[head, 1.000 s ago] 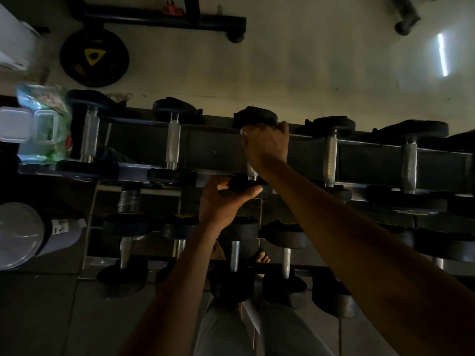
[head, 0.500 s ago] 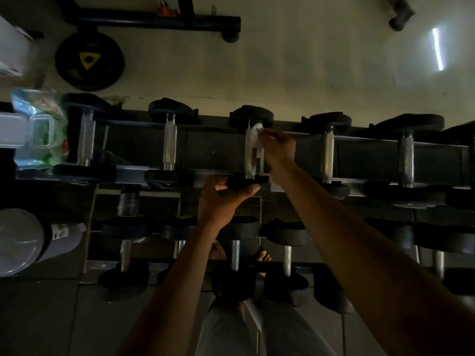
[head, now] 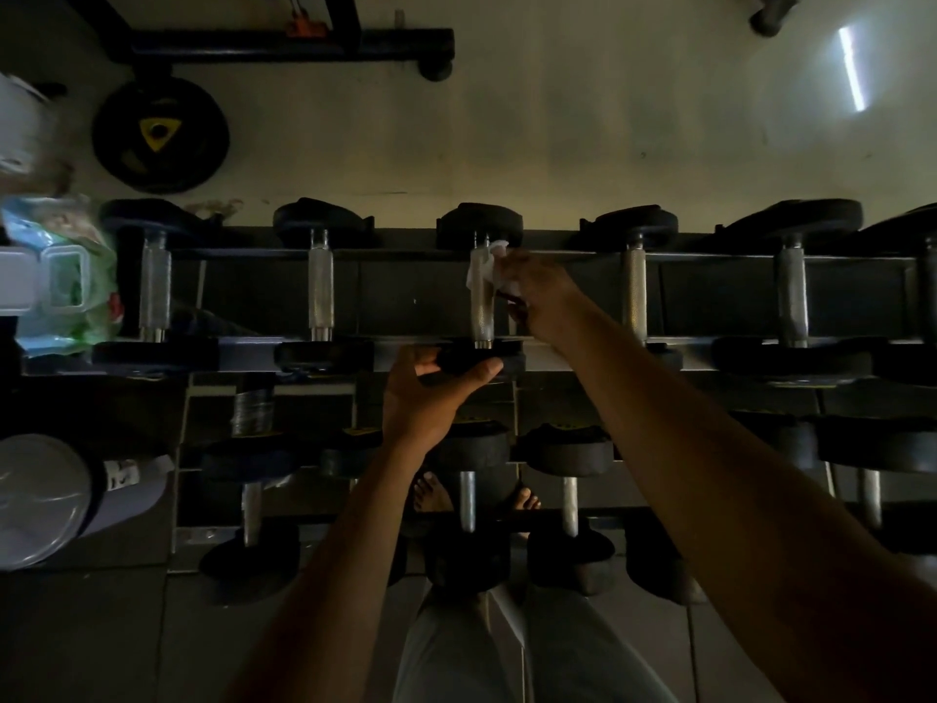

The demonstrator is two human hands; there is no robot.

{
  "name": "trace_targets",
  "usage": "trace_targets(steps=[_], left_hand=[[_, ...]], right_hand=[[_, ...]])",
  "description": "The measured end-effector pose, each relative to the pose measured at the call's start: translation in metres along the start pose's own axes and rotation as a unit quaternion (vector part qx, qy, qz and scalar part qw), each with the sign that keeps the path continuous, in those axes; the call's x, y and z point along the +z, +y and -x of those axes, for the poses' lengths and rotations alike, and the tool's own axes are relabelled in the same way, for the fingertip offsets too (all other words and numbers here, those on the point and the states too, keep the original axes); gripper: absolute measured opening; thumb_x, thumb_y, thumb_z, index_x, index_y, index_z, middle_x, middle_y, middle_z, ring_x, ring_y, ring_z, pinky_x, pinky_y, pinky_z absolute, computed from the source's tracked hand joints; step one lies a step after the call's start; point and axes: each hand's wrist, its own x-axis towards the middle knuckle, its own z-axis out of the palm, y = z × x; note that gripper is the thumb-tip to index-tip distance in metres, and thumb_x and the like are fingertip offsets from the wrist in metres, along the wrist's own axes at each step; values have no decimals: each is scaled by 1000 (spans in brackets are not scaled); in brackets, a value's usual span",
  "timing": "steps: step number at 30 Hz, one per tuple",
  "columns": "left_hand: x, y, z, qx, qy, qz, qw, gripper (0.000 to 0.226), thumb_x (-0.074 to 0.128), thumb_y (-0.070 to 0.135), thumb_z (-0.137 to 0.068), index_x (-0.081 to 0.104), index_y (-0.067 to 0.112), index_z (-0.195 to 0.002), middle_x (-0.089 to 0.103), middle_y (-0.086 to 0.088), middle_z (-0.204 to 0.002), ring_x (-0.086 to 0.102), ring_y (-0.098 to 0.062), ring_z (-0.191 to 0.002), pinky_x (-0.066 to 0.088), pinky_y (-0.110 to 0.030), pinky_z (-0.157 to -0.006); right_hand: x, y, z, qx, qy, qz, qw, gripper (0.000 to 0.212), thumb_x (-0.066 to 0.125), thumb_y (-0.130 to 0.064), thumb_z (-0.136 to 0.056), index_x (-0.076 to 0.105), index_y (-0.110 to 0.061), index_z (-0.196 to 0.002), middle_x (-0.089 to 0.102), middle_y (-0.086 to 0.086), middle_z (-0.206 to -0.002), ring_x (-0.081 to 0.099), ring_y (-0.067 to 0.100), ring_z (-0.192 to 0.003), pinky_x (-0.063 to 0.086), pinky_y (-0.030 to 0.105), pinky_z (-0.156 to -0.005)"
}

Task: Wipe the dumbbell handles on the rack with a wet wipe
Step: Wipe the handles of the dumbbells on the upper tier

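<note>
Several dumbbells with silver knurled handles lie across the top tier of a dark rack (head: 243,347). My right hand (head: 537,301) pinches a white wet wipe (head: 481,268) against the far end of the middle dumbbell's handle (head: 481,317). My left hand (head: 426,393) grips the near black head (head: 476,360) of that same dumbbell, thumb over its front. Neighbouring handles stand bare to the left (head: 321,286) and to the right (head: 635,291).
An open pack of wet wipes (head: 56,276) sits at the rack's left end. A white round container (head: 40,499) stands lower left. Lower tiers hold more dumbbells (head: 568,464). A black weight plate (head: 159,134) lies on the floor beyond. My bare feet show under the rack.
My right hand lifted off the middle handle and turned to its right side, leaving the wipe visible on the handle's far end. My left hand stayed on the near head.
</note>
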Motion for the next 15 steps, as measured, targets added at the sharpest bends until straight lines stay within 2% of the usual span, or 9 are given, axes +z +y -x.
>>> trace_targets(steps=[3, 7, 9, 12, 14, 15], left_hand=[[-1, 0, -1, -6, 2, -2, 1000, 89, 93, 82, -51, 65, 34, -121, 74, 14, -118, 68, -4, -113, 59, -42, -101], [-1, 0, -1, -2, -1, -4, 1000, 89, 92, 83, -52, 65, 33, -122, 74, 14, -119, 68, -4, -115, 59, -42, -101], [-1, 0, -1, -4, 0, -5, 1000, 89, 92, 82, -53, 64, 34, -122, 73, 14, -120, 67, -4, -115, 59, -41, -100], [-1, 0, -1, -2, 0, -3, 1000, 89, 93, 80, -54, 64, 32, -123, 74, 13, -119, 68, -4, -115, 58, -40, -100], [-1, 0, -2, -1, -5, -6, 1000, 93, 92, 82, -53, 65, 30, -124, 75, 11, -119, 69, -5, -114, 59, -41, -99], [-2, 0, -2, -1, -7, -5, 1000, 93, 92, 83, -53, 65, 29, -125, 75, 11, -119, 69, -6, -114, 59, -41, -99]], right_hand=[[-5, 15, -4, -22, -17, -77, 997, 25, 68, -30, -97, 65, -19, -120, 65, 8, -120, 63, 19, -102, 52, 39, -96], [-13, 34, -6, -51, -32, -38, 997, 28, 72, -30, -94, 68, -20, -119, 67, 5, -122, 61, 23, -117, 48, 48, -108], [-17, 43, -8, -63, -47, 15, 997, 30, 72, -32, -93, 69, -20, -120, 67, 5, -124, 61, 25, -118, 48, 51, -108], [-23, 45, -1, -76, -70, 106, 989, 36, 67, -40, -97, 66, -21, -128, 66, 6, -126, 63, 29, -116, 52, 48, -102], [-26, 47, 4, -86, -76, 123, 986, 34, 65, -40, -98, 66, -24, -128, 66, 3, -124, 64, 23, -110, 54, 37, -86], [-28, 49, 6, -93, -77, 128, 984, 33, 64, -39, -99, 66, -24, -128, 67, 0, -122, 63, 17, -102, 50, 32, -76]])
